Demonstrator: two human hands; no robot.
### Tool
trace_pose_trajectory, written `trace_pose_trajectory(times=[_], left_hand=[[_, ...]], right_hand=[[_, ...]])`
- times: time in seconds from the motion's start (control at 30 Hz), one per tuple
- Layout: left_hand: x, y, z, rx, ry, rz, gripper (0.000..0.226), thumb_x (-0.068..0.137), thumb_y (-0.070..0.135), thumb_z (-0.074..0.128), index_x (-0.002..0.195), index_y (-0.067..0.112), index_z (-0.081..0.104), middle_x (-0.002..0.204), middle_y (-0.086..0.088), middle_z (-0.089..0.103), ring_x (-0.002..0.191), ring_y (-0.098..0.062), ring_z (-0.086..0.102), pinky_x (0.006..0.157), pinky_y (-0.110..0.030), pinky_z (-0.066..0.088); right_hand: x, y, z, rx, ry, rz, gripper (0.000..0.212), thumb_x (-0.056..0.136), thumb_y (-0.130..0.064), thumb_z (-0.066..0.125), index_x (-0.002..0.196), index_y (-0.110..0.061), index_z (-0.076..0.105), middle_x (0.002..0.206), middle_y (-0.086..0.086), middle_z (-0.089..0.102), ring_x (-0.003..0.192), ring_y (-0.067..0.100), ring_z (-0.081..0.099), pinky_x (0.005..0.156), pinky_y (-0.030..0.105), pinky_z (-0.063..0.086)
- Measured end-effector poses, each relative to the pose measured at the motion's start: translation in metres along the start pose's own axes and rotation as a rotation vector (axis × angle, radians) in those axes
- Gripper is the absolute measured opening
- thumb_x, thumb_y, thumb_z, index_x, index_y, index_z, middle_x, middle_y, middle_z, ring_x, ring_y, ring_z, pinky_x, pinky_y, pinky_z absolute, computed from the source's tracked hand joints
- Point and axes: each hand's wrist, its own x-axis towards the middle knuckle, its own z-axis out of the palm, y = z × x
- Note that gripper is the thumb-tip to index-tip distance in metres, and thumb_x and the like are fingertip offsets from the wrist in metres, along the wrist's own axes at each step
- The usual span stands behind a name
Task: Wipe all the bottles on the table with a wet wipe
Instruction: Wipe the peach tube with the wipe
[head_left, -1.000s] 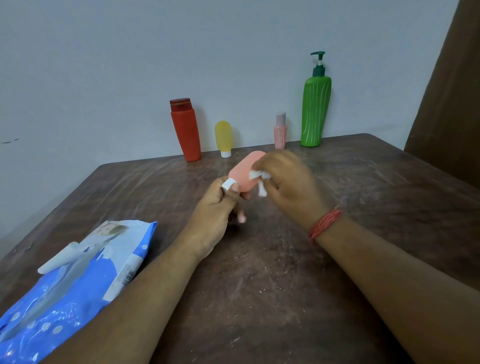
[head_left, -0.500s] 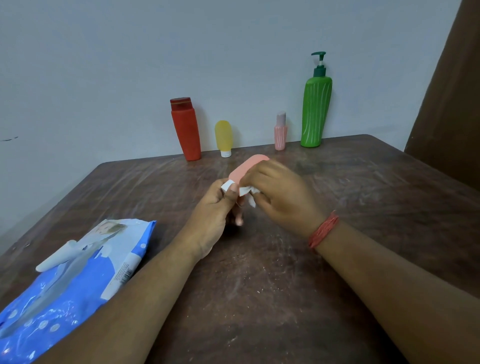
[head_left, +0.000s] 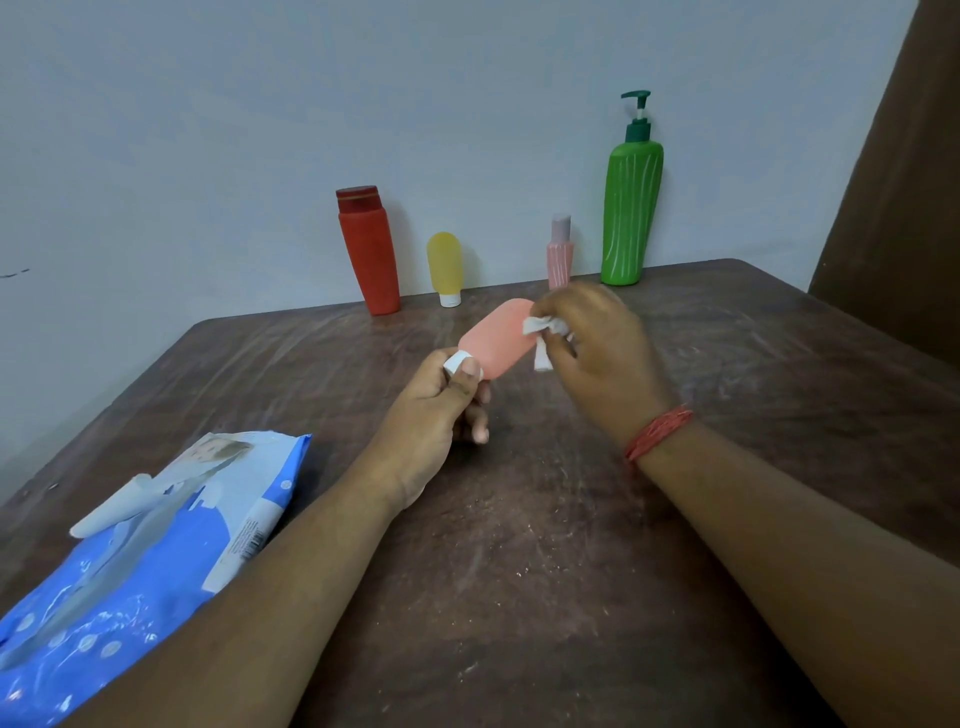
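Left hand (head_left: 426, 415) clamped on salmon bottle (head_left: 498, 335) by its white cap, right hand (head_left: 597, 353) pinching crumpled wet wipe (head_left: 543, 332) against its side, above mid-tabletop (head_left: 519, 545).

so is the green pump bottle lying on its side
No, the green pump bottle stands upright against the wall at the back of the table.

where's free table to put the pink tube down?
Bare table right of the right hand, up to the green pump bottle. Also bare between the forearms, and left of the red bottle. Crowded: back edge row, and the wipes pack front-left.
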Motion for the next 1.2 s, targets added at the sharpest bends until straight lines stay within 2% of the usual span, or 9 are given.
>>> trace_pose_trajectory(times=[0.17, 0.33, 0.4, 0.53, 0.7, 0.8, 0.9, 1.07, 1.2], left_hand=[[-0.002, -0.001, 0.0, -0.013, -0.003, 0.024, 0.036, 0.097, 0.055, 0.046, 0.115, 0.027, 0.058, 0.084, 0.0, 0.066, 0.064, -0.019, 0.053, 0.076, -0.044, 0.042], [0.0, -0.001, 0.0, 0.029, -0.019, 0.019, 0.021, 0.105, 0.04, 0.041, 0.118, 0.031, 0.054, 0.083, 0.011, 0.06, 0.063, -0.013, 0.055, 0.076, -0.039, 0.041], [-0.001, -0.001, 0.0, 0.036, -0.026, 0.027, 0.021, 0.104, 0.041, 0.042, 0.118, 0.031, 0.054, 0.084, 0.011, 0.061, 0.064, -0.014, 0.055, 0.075, -0.04, 0.041], [-0.002, 0.0, 0.0, 0.047, -0.006, 0.021, 0.022, 0.105, 0.041, 0.043, 0.117, 0.028, 0.056, 0.082, 0.008, 0.061, 0.065, -0.017, 0.055, 0.073, -0.039, 0.041], [-0.004, 0.004, 0.002, 0.273, -0.075, 0.038, 0.019, 0.107, 0.037, 0.04, 0.125, 0.034, 0.045, 0.077, 0.007, 0.061, 0.066, -0.006, 0.057, 0.074, -0.031, 0.043], [-0.007, 0.009, 0.007, 0.39, -0.072, 0.074, 0.02, 0.106, 0.03, 0.045, 0.125, 0.034, 0.044, 0.074, 0.009, 0.058, 0.063, 0.006, 0.054, 0.066, -0.017, 0.041], [-0.007, 0.01, 0.008, 0.448, -0.054, 0.155, 0.022, 0.104, 0.019, 0.05, 0.116, 0.037, 0.045, 0.09, 0.019, 0.056, 0.079, 0.017, 0.054, 0.069, -0.003, 0.039], [-0.004, 0.006, 0.006, 0.664, -0.05, 0.159, 0.017, 0.103, 0.021, 0.05, 0.113, 0.028, 0.039, 0.094, 0.007, 0.051, 0.08, -0.008, 0.051, 0.065, -0.028, 0.04], [-0.004, 0.005, 0.006, 0.573, -0.032, 0.196, 0.014, 0.102, 0.021, 0.052, 0.111, 0.029, 0.045, 0.095, 0.007, 0.057, 0.085, -0.007, 0.055, 0.068, -0.024, 0.044]], right_hand=[[-0.008, -0.027, 0.007, 0.054, -0.204, -0.275, 0.025, 0.077, 0.005, 0.064, 0.099, -0.006, 0.067, 0.098, 0.007, 0.066, 0.094, 0.02, 0.053, 0.084, 0.018, 0.033], [-0.001, 0.006, 0.0, 0.017, 0.023, 0.032, 0.022, 0.081, 0.006, 0.064, 0.097, -0.008, 0.068, 0.096, 0.005, 0.065, 0.091, 0.021, 0.057, 0.08, 0.036, 0.047], [-0.003, -0.001, -0.001, 0.038, 0.016, -0.01, 0.022, 0.08, 0.006, 0.064, 0.096, -0.008, 0.068, 0.096, 0.004, 0.065, 0.092, 0.021, 0.058, 0.083, 0.029, 0.045], [-0.005, -0.02, 0.006, 0.024, -0.181, -0.261, 0.027, 0.076, 0.008, 0.065, 0.099, -0.007, 0.068, 0.099, 0.005, 0.068, 0.096, 0.022, 0.056, 0.086, 0.019, 0.036], [0.0, 0.009, -0.006, -0.029, 0.024, 0.015, 0.023, 0.08, 0.006, 0.063, 0.097, -0.008, 0.07, 0.097, 0.006, 0.069, 0.092, 0.022, 0.058, 0.083, 0.034, 0.047], [-0.002, -0.018, -0.005, 0.03, -0.159, -0.203, 0.022, 0.081, -0.002, 0.06, 0.098, -0.012, 0.07, 0.097, -0.001, 0.069, 0.094, 0.016, 0.053, 0.083, 0.02, 0.038], [-0.002, -0.031, 0.001, -0.038, -0.349, -0.34, 0.024, 0.08, 0.0, 0.062, 0.095, -0.017, 0.069, 0.092, -0.006, 0.067, 0.091, 0.016, 0.052, 0.076, 0.029, 0.043], [0.004, 0.004, -0.01, -0.083, -0.187, -0.085, 0.02, 0.086, 0.001, 0.06, 0.094, -0.014, 0.07, 0.091, 0.0, 0.069, 0.091, 0.025, 0.055, 0.078, 0.035, 0.046], [-0.002, -0.02, -0.002, -0.011, -0.285, -0.264, 0.02, 0.081, 0.0, 0.059, 0.094, -0.012, 0.07, 0.09, -0.001, 0.068, 0.088, 0.021, 0.054, 0.075, 0.031, 0.045]])
